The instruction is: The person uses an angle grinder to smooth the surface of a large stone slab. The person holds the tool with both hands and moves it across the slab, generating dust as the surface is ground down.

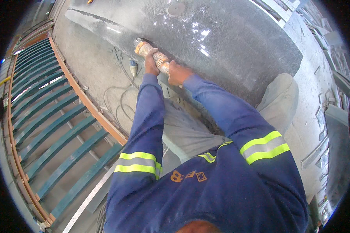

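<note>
A long orange power tool (142,47), wrapped in dusty, wrinkled material, lies angled along the near edge of a large dark grey stone slab (237,42). My left hand (151,64) grips the tool's body toward its front end, fingers wrapped round it. My right hand (177,73) grips it farther back, nearer me. The tool's head at the upper left is small and partly hidden. Below it, a connector plug (133,68) with grey cable rests on the dusty floor.
At the left runs a metal grating of teal slats (56,143) in an orange frame (77,87). Loose cables (122,106) curve over the floor (89,54). Stone offcuts (319,116) and panels line the right side. My knee (278,91) is beside the slab.
</note>
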Available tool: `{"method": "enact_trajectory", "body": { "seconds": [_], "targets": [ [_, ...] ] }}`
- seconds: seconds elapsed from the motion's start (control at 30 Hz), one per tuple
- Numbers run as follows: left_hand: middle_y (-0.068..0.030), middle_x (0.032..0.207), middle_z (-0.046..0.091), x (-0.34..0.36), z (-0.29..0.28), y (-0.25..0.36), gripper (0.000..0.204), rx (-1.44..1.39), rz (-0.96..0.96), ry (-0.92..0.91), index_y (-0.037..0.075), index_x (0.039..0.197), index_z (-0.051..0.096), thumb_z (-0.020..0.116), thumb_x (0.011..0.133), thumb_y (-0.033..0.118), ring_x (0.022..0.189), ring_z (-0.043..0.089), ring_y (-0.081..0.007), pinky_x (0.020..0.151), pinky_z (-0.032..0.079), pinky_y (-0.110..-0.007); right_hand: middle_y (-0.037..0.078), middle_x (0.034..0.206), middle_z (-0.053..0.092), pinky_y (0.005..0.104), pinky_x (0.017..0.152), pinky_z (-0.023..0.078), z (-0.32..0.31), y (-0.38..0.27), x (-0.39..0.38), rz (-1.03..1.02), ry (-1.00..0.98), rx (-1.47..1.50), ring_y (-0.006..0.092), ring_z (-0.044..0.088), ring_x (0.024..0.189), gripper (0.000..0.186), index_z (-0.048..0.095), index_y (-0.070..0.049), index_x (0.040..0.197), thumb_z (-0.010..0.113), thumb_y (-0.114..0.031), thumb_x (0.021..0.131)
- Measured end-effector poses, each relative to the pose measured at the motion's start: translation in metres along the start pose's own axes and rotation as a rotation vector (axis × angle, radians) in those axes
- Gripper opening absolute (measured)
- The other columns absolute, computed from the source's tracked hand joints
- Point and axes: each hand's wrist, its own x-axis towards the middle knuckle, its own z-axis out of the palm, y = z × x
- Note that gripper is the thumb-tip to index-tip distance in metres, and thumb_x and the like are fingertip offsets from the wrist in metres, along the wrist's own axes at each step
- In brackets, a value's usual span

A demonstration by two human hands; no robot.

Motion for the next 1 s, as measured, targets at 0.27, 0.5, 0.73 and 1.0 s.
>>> {"method": "enact_trajectory", "body": {
  "seconds": [0.27,0.5,0.73,1.0],
  "targets": [
    [-0.0086,0.074,0.059,-0.019,0.018,0.001,0.022,0.046,-0.072,0.015,0.007,0.093,0.055,0.065,0.081,0.022,0.061,0.063,-0.0258,0.061,0.056,-0.041,0.032,0.108,0.062,0.0518,0.086,0.050,-0.007,0.002,-0.009,0.018,-0.037,-0.026,0.0443,0.064,0.100,0.048,0.038,0.008,0.117,0.057,-0.011,0.078],
    [-0.0078,0.075,0.058,-0.055,0.030,-0.021,0.022,-0.015,0.032,-0.010,0.007,0.093,0.054,0.065,0.080,0.021,0.063,0.063,-0.0236,0.061,0.056,-0.039,0.031,0.109,0.063,0.0513,0.088,0.051,-0.003,0.011,-0.041,0.057,-0.046,-0.037,0.0442,0.063,0.103,0.054,0.040,0.005,0.113,0.069,-0.015,0.072],
    [-0.0090,0.076,0.060,-0.043,0.030,-0.020,0.024,0.013,0.013,0.037,0.005,0.095,0.054,0.065,0.080,0.021,0.063,0.063,-0.0250,0.062,0.057,-0.040,0.032,0.107,0.063,0.0512,0.087,0.051,-0.003,0.017,-0.029,0.016,-0.033,-0.016,0.0435,0.064,0.102,0.051,0.040,0.006,0.113,0.067,-0.013,0.074],
    [-0.0104,0.078,0.061,-0.010,0.015,-0.010,0.025,-0.007,0.012,-0.008,0.006,0.096,0.054,0.067,0.081,0.020,0.064,0.064,-0.0264,0.062,0.057,-0.044,0.034,0.112,0.060,0.0518,0.091,0.048,-0.003,0.022,-0.006,-0.017,0.000,0.008,0.0456,0.061,0.105,0.050,0.041,0.009,0.117,0.059,-0.015,0.077]
  ]
}}
